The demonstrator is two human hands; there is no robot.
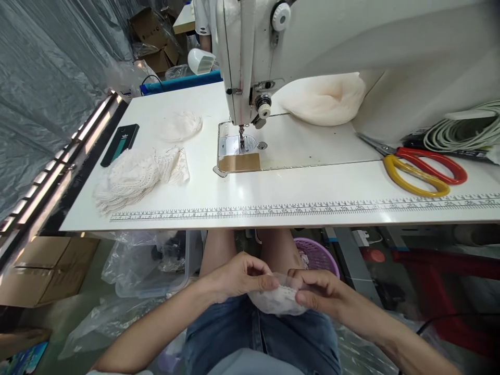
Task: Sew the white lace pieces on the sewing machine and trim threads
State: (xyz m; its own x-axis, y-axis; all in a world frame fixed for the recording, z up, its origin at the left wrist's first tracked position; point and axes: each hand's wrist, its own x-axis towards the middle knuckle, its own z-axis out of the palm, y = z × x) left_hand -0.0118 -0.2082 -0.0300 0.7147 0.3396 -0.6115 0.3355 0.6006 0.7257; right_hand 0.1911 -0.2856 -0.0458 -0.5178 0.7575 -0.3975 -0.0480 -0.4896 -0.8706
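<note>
Beyond held fabric [278, 302], sewing machine [332, 41], scissors [414, 169]

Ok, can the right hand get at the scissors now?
Probably yes: the scissors lie uncovered on the tabletop, on that side. The right hand would likely first have to release the white fabric and rise over the tabletop's edge.

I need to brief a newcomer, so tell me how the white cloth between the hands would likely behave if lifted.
The white cloth would probably flop, since it bunches loosely between the left hand and right hand. It is likely light for its size, as it looks thin and partly see-through.
</note>
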